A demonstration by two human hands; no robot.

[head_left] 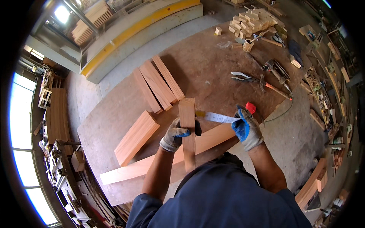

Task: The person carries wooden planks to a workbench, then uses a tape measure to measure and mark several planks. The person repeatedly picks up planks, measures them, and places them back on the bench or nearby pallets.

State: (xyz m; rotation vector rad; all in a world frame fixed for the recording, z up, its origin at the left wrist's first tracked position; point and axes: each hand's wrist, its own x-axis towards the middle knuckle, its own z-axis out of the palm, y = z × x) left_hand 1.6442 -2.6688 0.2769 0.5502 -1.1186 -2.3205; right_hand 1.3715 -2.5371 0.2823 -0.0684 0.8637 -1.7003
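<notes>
In a grey and blue work glove, my left hand (174, 135) is closed round a narrow wooden board (187, 123), which stands out from me over the table. My right hand (248, 127), gloved the same way, pinches the white blade of a tape measure (216, 117). That blade stretches across to the board's right side, its far end yellowish. A small red round thing (250, 107) shows just past my right fingers; I cannot tell whether it is the tape's case. Below both hands a long pale plank (131, 170) lies slantwise.
A thick wooden block (137, 137) and several boards (157, 85) lie on the worn brown table (197, 57). Further right are pliers (243, 77), a hammer with an orange grip (277, 90) and a corded power tool (276, 70). Small wood blocks (253, 21) are heaped at the far right.
</notes>
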